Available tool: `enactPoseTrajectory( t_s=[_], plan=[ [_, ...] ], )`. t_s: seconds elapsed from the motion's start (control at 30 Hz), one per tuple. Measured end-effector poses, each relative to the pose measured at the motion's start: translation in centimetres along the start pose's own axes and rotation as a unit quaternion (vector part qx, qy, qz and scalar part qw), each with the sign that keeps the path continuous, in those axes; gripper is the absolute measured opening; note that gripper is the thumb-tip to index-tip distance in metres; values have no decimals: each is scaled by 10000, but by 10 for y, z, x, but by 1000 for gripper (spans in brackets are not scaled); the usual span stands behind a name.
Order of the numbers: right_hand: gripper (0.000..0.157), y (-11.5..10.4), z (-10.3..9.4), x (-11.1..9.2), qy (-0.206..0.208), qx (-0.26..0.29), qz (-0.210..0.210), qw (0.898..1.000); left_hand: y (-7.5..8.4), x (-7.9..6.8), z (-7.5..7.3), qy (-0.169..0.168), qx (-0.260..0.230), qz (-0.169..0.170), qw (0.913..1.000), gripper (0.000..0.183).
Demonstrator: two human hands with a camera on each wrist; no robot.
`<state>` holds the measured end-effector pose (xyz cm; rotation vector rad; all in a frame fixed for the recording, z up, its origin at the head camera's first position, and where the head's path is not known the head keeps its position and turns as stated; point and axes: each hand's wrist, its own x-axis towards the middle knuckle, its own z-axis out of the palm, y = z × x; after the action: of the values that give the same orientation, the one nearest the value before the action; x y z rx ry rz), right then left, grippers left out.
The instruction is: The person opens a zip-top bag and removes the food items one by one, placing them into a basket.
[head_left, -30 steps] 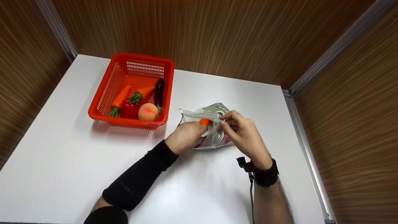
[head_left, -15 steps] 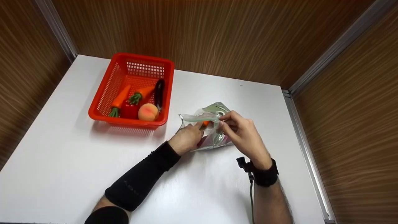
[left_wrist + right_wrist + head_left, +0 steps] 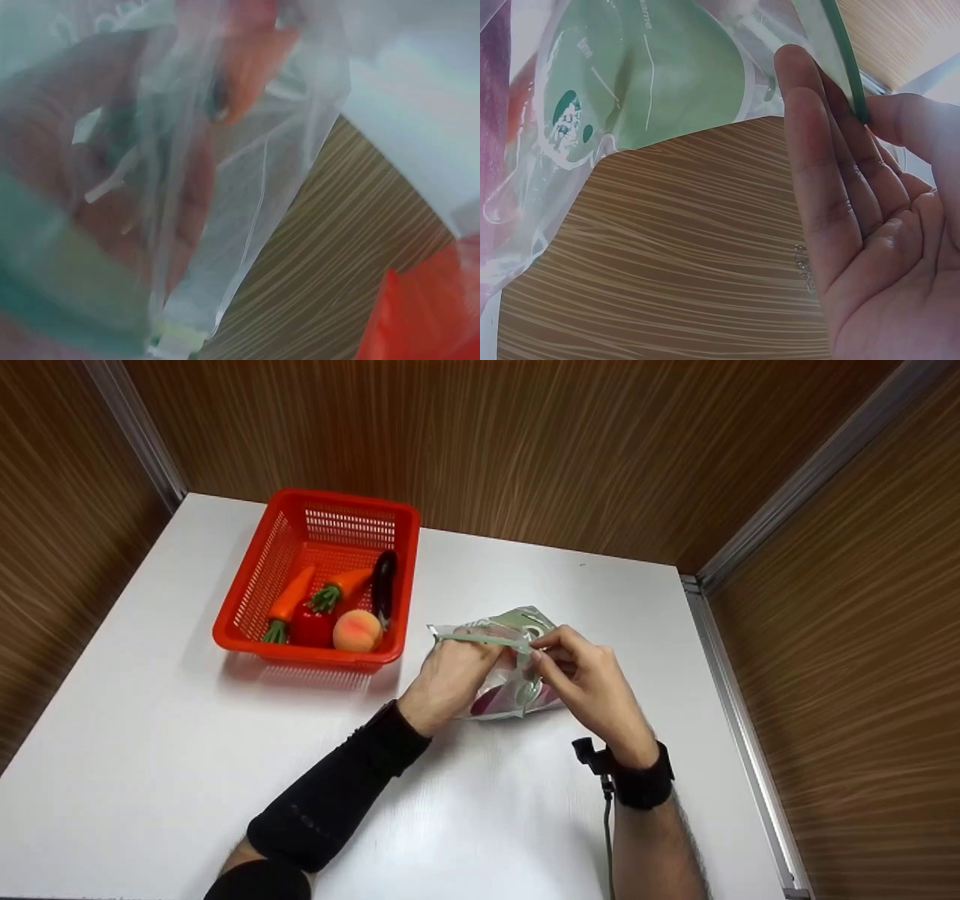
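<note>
A clear zip-top bag (image 3: 527,619) with green print lies on the white table. My right hand (image 3: 592,682) pinches its mouth at the green zip strip (image 3: 847,64) between thumb and fingers. My left hand (image 3: 454,671) reaches inside, under the raised upper edge of the mouth. Through the cloudy plastic in the left wrist view, its bent fingers (image 3: 180,217) surround something greenish beside an orange carrot (image 3: 251,71). I cannot tell whether they grip it. A purple thing (image 3: 491,700) shows low in the bag, with something red (image 3: 251,15) beyond the carrot.
A red plastic basket (image 3: 225,619) stands at the back left, holding two carrots (image 3: 291,598), a red pepper (image 3: 310,626), a peach (image 3: 358,631) and an eggplant (image 3: 383,585). Wood-grain panels (image 3: 525,450) wall the table at the back and sides. A cable (image 3: 607,832) hangs from the right wrist camera.
My left hand drew slightly back with a finger pointing at the carrot, then went deeper into the bag, covering the orange in the head view. My right hand keeps its pinch on the mouth.
</note>
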<state>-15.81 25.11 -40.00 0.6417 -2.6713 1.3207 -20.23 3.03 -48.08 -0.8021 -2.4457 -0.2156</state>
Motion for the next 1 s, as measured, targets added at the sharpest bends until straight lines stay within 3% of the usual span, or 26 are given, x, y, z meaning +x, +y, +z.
enactPoseTrajectory(
  t_s=[0.33, 0.47, 0.63, 0.83, 1.0],
  plan=[
    [15, 0, -1, 0, 67, 133, 105, 9998, -4, 6, -38, -488, 220, 203, 9984, 21],
    [15, 1, -2, 0, 89, 140, 101, 9998, -8, 2, -59, -410, 86, 468, 9980, 16],
    [15, 1, -2, 1, 85, 151, 102, 9998, -19, -1, -85, -663, -930, 668, 9912, 17],
    [15, 1, -3, 0, 65, 45, 139, 9999, -36, -7, -118, -1065, -2162, 546, 9690, 21],
    [16, 2, -3, 1, 26, 50, 195, 9998, -51, -14, -143, -1041, -2798, 546, 9528, 25]
  ],
)
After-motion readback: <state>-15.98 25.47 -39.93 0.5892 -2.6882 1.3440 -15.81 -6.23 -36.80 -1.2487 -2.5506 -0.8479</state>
